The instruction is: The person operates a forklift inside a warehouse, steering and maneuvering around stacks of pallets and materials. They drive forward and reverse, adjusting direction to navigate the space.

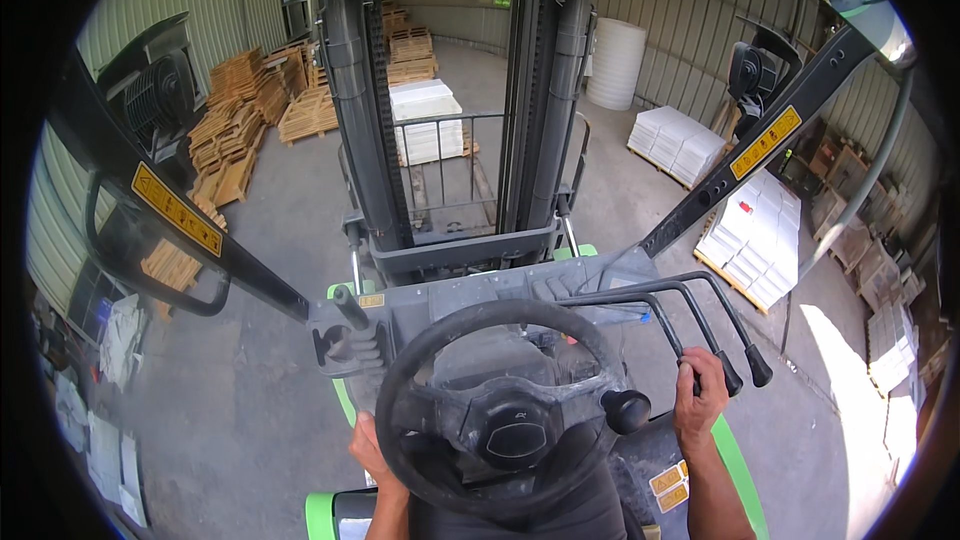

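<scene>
The black steering wheel (505,315) of a forklift is in front of me, with a round spinner knob (627,411) on its right side. My left hand (378,455) is at the wheel's lower left rim; its fingers are mostly hidden, so its grip cannot be made out. To the right of the wheel, my right hand (703,395) is closed on the innermost of three bent black control levers (665,325). The middle lever's knob (733,376) lies right beside those fingers, and the outer lever's knob (760,367) stands apart from them.
Beyond the dark mast (350,90) and load guard (465,165), a white stack (425,105) sits on a pallet. Wooden pallets (235,115) are piled left. White stacks (755,230) on pallets and a pale cylinder (615,62) stand right. Black roof posts (715,155) frame the cab.
</scene>
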`<move>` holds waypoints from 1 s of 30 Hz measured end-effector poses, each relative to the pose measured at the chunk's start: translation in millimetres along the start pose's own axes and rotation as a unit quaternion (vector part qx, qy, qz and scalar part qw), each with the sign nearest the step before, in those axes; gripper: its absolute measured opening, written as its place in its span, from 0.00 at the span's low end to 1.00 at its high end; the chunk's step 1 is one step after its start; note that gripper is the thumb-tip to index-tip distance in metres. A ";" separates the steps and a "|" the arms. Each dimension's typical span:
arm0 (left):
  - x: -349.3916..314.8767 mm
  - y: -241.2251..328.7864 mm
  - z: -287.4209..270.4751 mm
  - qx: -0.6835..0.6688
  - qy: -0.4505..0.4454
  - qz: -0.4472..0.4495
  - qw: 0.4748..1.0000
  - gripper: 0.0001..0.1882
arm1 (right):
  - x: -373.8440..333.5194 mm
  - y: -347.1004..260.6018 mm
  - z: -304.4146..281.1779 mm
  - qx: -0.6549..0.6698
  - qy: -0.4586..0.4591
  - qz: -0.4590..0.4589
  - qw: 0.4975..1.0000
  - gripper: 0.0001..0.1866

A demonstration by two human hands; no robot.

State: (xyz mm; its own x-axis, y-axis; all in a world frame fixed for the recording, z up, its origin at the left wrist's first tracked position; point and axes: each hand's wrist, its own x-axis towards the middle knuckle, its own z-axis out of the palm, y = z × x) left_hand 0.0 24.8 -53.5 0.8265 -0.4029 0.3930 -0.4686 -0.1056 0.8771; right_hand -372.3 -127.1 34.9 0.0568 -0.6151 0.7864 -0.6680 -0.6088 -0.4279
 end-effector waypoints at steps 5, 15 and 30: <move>0.8 -2.4 -1.0 -0.011 0.001 -0.014 1.000 0.25 | -7.1 -11.2 -5.7 -0.040 -0.021 0.013 0.999 0.12; 7.4 -10.0 -5.7 -0.009 0.011 -0.022 1.000 0.25 | -49.4 -13.5 -13.3 -0.039 -0.076 0.032 0.996 0.14; 5.7 -15.5 2.1 -0.021 0.002 -0.040 0.999 0.25 | -28.2 34.7 -26.6 -0.037 0.025 0.212 0.976 0.15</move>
State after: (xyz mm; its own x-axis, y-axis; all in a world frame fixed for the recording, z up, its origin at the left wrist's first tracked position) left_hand 11.3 22.2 -65.5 0.8626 -0.3904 0.3216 -0.3868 -0.0993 0.9168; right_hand -416.8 -117.5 9.8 -0.2712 -0.7779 0.5669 -0.6761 -0.2653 -0.6874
